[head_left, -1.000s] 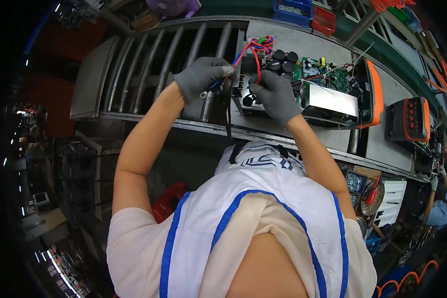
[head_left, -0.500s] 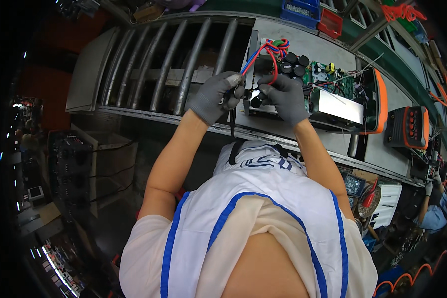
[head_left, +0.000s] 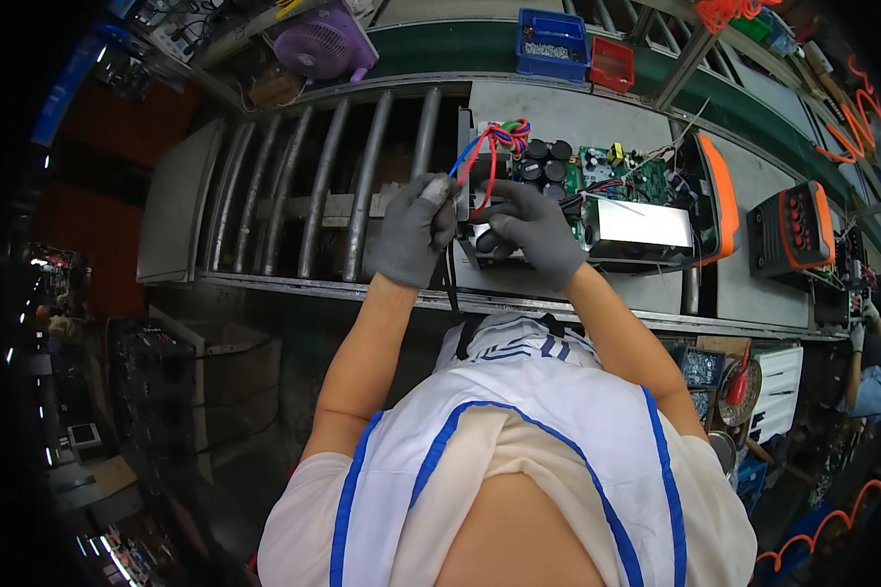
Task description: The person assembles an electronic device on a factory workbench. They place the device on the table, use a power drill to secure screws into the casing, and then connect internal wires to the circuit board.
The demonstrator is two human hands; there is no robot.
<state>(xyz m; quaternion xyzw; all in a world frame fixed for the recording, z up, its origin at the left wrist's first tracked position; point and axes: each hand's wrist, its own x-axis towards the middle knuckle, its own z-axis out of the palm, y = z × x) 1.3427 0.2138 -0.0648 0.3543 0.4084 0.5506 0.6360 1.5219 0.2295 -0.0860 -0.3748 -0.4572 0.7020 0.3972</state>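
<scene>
My left hand (head_left: 416, 230), in a grey glove, is closed at the left end of an opened electrical unit, pinching the blue and red wires (head_left: 463, 162) between thumb and fingers. My right hand (head_left: 533, 233), also gloved, is bent around a single red wire (head_left: 490, 181) just beside it; its fingertips are partly hidden against the unit's end panel (head_left: 465, 147). The wires come from a knotted bundle (head_left: 511, 135) above. The unit's green circuit board (head_left: 597, 166) carries black round capacitors (head_left: 548, 161) and a silver metal block (head_left: 641, 227), with an orange-edged front (head_left: 719, 196) at its right.
Metal rollers (head_left: 362, 186) run left of the unit. A second orange-and-black unit (head_left: 795, 235) stands to the right. Beyond are a blue bin (head_left: 551, 47), a red bin (head_left: 612, 65) and a purple fan (head_left: 318, 44). A co-worker (head_left: 871, 372) is at the far right.
The view has shifted, bringing the fan into sight. My right hand has moved closer to the left hand and the end panel, and the red wire hangs nearer the left hand.
</scene>
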